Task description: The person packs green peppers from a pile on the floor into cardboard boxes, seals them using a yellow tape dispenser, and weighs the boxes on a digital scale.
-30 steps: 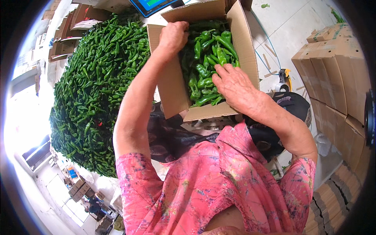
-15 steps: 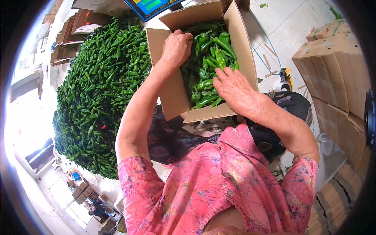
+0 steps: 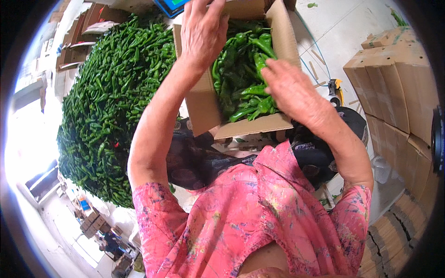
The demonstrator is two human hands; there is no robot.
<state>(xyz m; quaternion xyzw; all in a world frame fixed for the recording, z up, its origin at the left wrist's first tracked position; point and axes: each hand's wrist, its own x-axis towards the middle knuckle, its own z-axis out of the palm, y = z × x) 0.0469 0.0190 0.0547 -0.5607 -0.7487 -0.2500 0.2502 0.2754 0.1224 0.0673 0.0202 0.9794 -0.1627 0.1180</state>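
An open cardboard box stands in front of me with its flaps spread outward. Long green peppers fill much of it, lying loosely across one another. My left hand is raised over the box's far left side, its fingers apart; no pepper shows in it. Over the right side of the peppers hovers my right hand, fingers stretched out and slightly blurred, near a bright green pepper. Whether its fingertips touch that pepper is hard to see.
A large heap of green peppers rises left of the box. A blue-framed display is beyond the box. Stacked cartons line the right side. A yellow and black tape dispenser and cardboard strips lie on the floor.
My left hand has lifted up and away from the box's left edge. My right hand has drawn back to the right, off the peppers. The box appears slightly higher in view.
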